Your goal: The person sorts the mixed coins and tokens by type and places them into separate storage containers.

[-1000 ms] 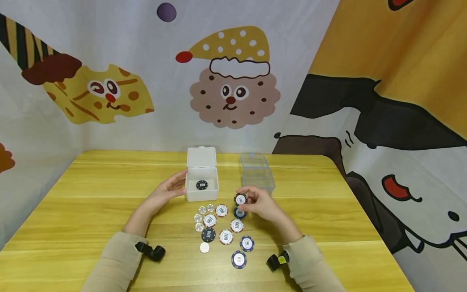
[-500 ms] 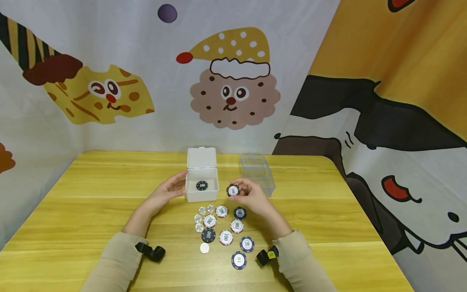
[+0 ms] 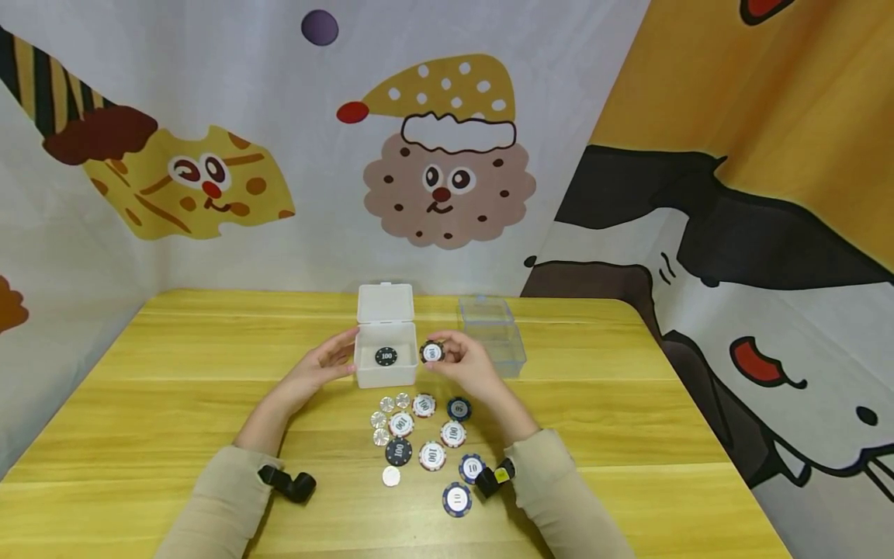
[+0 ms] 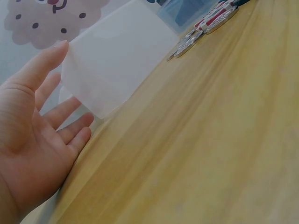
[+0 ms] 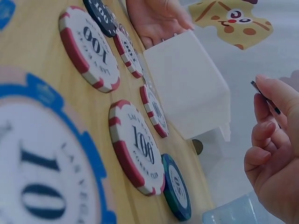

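A white box (image 3: 386, 378) stands with its lid raised, and a black 100 poker chip (image 3: 386, 356) lies inside. My left hand (image 3: 313, 377) is at the box's left side, its fingers fairly straight and spread in the left wrist view, with the thumb tip at the box's edge. Just right of the box, my right hand (image 3: 471, 366) pinches a black-rimmed poker chip (image 3: 431, 352) with a white 100 centre between thumb and forefinger. Seen from the right wrist, this chip (image 5: 265, 96) is edge-on, above the table and apart from the box.
Several poker chips lie in front of the box: red-edged 100s (image 3: 432, 456), a black 100 (image 3: 399, 451), a dark blue-green one (image 3: 459, 409) and blue 10s (image 3: 457, 499). Several silvery coins (image 3: 380, 436) sit at their left. A clear plastic box (image 3: 504, 357) is behind my right hand.
My right hand has carried the chip leftward and away from me, from above the dark blue-green chip to beside the white box. The left hand has stayed put.
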Available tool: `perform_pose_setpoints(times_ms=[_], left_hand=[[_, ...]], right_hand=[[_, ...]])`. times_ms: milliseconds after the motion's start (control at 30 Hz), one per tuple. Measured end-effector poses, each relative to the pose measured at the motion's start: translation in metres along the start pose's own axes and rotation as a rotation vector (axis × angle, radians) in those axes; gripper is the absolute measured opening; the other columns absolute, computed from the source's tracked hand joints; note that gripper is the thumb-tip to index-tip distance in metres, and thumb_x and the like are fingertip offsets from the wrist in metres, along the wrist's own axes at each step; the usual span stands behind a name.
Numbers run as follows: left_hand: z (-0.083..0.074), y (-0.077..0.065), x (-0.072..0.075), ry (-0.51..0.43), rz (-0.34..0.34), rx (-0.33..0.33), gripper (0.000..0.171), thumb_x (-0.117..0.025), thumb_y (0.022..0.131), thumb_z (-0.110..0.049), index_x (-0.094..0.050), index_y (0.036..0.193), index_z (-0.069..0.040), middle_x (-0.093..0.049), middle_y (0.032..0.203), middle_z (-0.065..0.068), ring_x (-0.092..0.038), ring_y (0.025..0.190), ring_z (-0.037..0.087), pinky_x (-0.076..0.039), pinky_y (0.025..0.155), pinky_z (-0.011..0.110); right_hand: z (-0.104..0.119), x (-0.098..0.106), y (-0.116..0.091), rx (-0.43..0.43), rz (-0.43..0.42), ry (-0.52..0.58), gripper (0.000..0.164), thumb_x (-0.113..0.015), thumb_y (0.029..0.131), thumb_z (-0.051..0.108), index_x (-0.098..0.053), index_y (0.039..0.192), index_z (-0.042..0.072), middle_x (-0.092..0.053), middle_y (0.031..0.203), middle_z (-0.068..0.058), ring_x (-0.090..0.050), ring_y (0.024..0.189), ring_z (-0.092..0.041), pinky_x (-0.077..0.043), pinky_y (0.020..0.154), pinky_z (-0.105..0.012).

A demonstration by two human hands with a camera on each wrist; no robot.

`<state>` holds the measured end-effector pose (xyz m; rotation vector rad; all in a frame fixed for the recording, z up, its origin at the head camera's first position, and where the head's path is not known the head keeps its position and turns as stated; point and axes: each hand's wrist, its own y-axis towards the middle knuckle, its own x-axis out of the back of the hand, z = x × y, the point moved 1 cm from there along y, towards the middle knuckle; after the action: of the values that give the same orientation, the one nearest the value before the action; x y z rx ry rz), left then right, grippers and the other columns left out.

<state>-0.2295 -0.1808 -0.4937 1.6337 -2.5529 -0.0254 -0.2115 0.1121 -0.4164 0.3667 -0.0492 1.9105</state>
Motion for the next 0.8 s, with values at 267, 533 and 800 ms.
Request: perform_pose_setpoints(times_ms=[267,533,800], left_hand=[[-0.002,0.000,0.000,-0.006,0.002,0.001,0.066,-0.059,0.095,-0.010,-0.025,0.151,-0.007,-0.023,0.154,0.019,-0.022,0.138,0.040,-0.017,0.111,0.053],[0.000,0.000,0.001,-0.014,-0.003,0.004,0.066,-0.059,0.094,-0.008,-0.026,0.151,-0.007,-0.024,0.154,0.020,-0.023,0.138,0.042,-0.017,0.111,0.054],[0.001,0.000,-0.001,-0.015,0.005,0.000,0.066,-0.060,0.094,-0.009,-0.026,0.151,-0.006,-0.024,0.153,0.020,-0.024,0.137,0.042,-0.017,0.110,0.055]], right_hand=[[0.002,-0.007,0.015,0.047,-0.026,0.006,0.044,-0.072,0.079,-0.006,-0.056,0.120,-0.011,-0.062,0.079,-0.010,-0.042,0.061,-0.013,-0.035,0.054,-0.017],[-0.026,-0.017,0.044,0.053,-0.059,0.000,0.047,-0.077,0.077,0.000,-0.060,0.121,-0.003,-0.067,0.087,-0.016,-0.045,0.061,-0.013,-0.036,0.051,-0.018],[-0.028,-0.024,0.055,0.024,-0.068,-0.046,0.043,-0.079,0.077,0.003,-0.064,0.118,0.002,-0.067,0.079,-0.003,-0.044,0.059,-0.013,-0.035,0.050,-0.019]])
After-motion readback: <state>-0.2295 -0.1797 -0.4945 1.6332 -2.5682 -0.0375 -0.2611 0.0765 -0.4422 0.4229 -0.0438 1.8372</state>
